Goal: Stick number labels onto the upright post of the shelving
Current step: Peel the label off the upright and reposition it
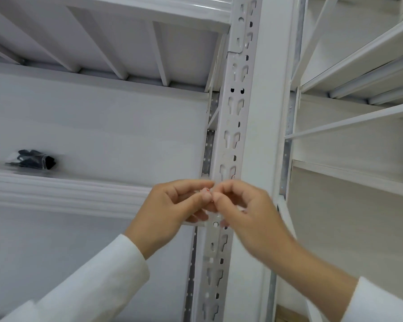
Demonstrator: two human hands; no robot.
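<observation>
One upright post (233,126) of white shelving, pierced by paired rows of keyhole slots, runs from top to bottom through the middle of the view. Two hands meet in front of it, both in white sleeves. The left hand (170,210) comes up from the lower left, fingers curled, its thumb and forefinger brought together at the tips. The right hand (244,210) comes up from the lower right, likewise curled, its fingertips touching those of the left. One small label (207,191), of which only a pale scrap with a speck of red shows, is pinched between the two sets of fingertips, just in front of the post's slotted face; whether it touches the metal cannot be told. Motion blur softens the right hand. One dark bundle (33,160) in clear wrapping lies on the shelf (68,184) at left, well apart from the hands.
</observation>
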